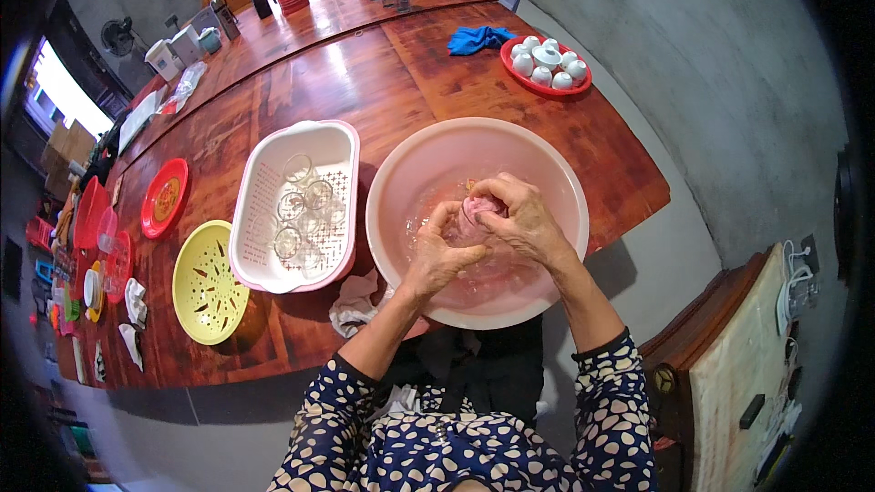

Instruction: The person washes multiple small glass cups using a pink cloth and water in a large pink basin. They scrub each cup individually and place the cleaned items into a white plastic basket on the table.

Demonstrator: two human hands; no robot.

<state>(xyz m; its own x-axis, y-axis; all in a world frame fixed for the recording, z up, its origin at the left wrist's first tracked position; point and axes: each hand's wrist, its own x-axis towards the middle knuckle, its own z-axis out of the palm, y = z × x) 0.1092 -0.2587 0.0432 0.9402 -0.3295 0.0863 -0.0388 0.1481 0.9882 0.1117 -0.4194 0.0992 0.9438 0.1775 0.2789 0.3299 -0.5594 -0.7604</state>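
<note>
Over a wide pale pink basin [392, 173] of water, my two hands work close together. My left hand [436, 253] curls round what looks like a small clear glass [463, 224], mostly hidden by my fingers. A wet pink cloth [483, 206] is bunched at the glass's mouth, gripped by my right hand [526, 223]. Just left of the basin stands a white draining basket [264, 178] set in a pink tub. Several clear glasses [290, 206] lie inside it.
A yellow colander [208, 296] and a red plate [165, 199] lie to the left. At the far right sit a blue cloth [478, 40] and a red tray [586, 82] of white cups. A crumpled cloth [354, 303] rests beside the basin at the wooden table's [392, 82] near edge.
</note>
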